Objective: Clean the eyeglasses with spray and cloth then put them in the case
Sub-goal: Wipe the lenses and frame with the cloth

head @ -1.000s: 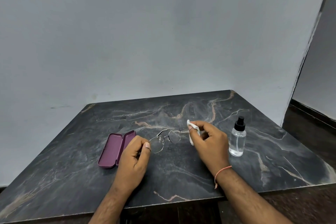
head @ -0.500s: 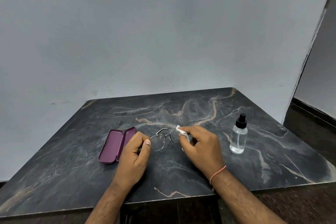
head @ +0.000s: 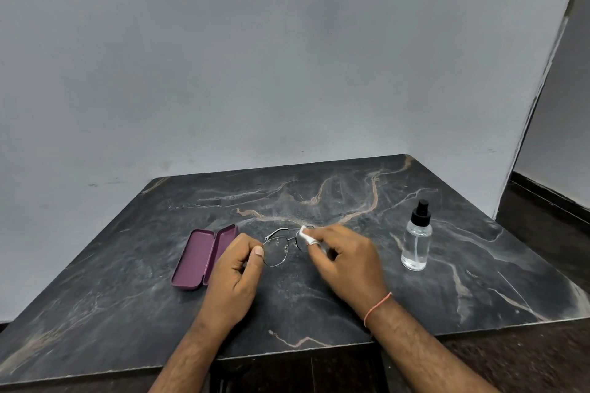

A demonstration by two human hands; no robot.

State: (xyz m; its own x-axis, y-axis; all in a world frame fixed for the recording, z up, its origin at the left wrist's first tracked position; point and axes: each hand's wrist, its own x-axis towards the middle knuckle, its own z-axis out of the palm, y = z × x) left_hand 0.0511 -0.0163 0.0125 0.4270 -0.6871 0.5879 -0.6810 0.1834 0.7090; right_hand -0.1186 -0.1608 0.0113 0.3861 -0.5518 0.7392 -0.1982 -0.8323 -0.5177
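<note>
Left hand [head: 238, 268] pinching eyeglasses [head: 277, 250] at the rim, right hand [head: 346, 260] pinching cloth [head: 307, 235] on the other lens, case [head: 204, 257] just left of left hand

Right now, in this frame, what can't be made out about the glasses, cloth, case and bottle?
All head view:
- Glasses: the right lens is covered by the cloth and the right hand; the left hand hides the frame end in its grip.
- Cloth: mostly hidden under the right fingers.
- Case: its near right corner is behind the left hand.
- Bottle: liquid level too faint to read.
</note>
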